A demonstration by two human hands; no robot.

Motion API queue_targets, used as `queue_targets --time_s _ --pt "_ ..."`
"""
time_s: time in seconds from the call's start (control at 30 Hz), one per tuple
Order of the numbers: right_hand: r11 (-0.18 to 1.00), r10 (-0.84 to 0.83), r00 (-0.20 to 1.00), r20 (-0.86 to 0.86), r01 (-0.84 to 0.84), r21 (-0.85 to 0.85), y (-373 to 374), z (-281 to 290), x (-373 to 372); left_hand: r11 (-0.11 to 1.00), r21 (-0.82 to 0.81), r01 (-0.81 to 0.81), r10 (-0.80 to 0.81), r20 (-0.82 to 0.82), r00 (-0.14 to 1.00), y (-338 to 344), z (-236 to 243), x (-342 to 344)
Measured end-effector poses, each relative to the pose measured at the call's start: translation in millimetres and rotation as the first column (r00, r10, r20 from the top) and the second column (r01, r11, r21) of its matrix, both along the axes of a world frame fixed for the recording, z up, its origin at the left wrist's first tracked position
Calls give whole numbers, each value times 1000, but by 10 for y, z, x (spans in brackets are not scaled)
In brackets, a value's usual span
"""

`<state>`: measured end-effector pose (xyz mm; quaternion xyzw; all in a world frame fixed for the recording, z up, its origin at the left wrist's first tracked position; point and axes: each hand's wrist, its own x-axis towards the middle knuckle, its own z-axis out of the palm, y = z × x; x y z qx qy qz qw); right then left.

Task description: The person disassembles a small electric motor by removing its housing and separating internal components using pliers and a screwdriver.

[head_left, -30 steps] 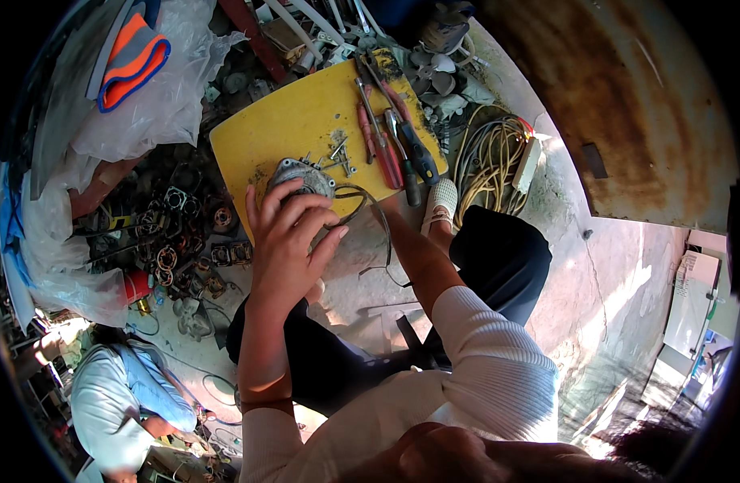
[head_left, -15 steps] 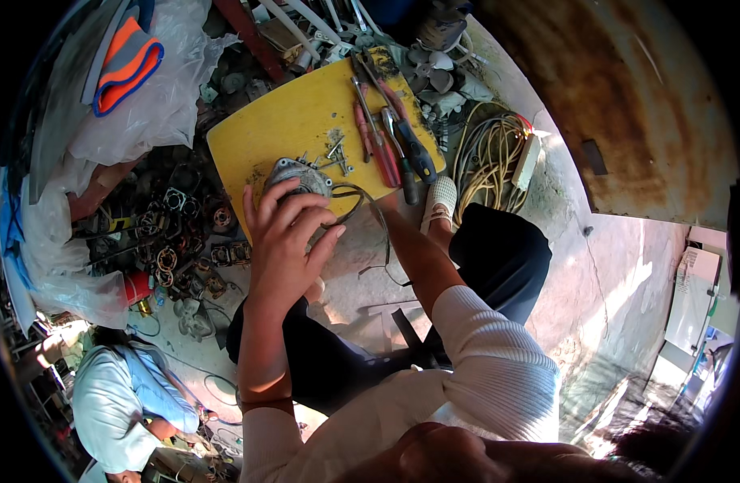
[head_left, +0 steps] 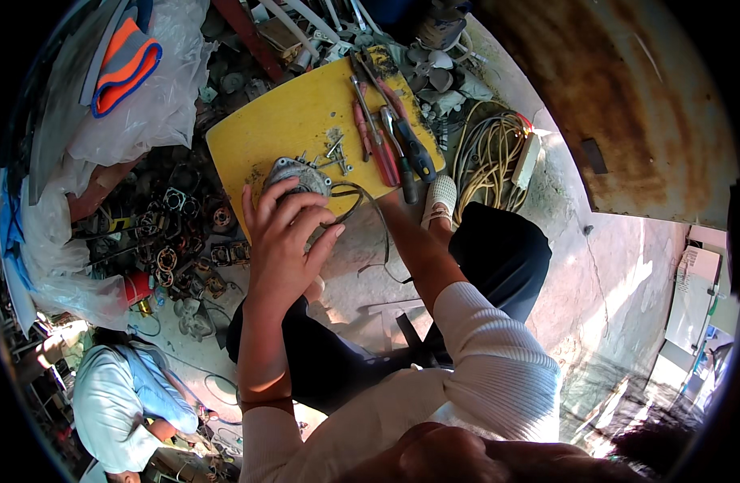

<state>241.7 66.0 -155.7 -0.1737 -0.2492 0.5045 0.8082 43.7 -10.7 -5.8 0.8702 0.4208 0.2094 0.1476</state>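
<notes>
My left hand (head_left: 285, 229) rests with curved, spread fingers on a round grey metal motor housing (head_left: 309, 178) at the near left of a yellow board (head_left: 249, 137). A dark cable (head_left: 383, 229) runs from the housing and hangs past the board's near edge. My right forearm (head_left: 422, 249) reaches to that edge, where the hand is out of sight. Several loose bolts (head_left: 338, 153) lie beside the housing. To their right are red-handled pliers (head_left: 360, 121), a red-handled screwdriver (head_left: 384, 161) and a screwdriver with a dark blue handle (head_left: 416, 153).
Heaped motor parts (head_left: 177, 233) lie left of the board, below plastic sheeting (head_left: 136, 121). A coiled yellow cable (head_left: 474, 161) with a white power strip (head_left: 527, 161) sits right of my shoe (head_left: 441, 197). A rusty panel (head_left: 627, 105) stands at far right. Another person (head_left: 116, 402) crouches at lower left.
My right forearm has shifted slightly at the board's near edge, and the hanging cable has moved a little. My left hand stays in place on the motor housing.
</notes>
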Motion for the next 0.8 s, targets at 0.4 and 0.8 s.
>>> queue_targets --time_s 0.4,0.8 --pt "978 207 908 -365 -203 50 25 -100 31 1000 12 10 -10 11 1000 12 -13 -3" --pt "962 254 953 -168 -232 143 25 -85 72 1000 -8 -7 7 3 1000 -4 -55 -41"
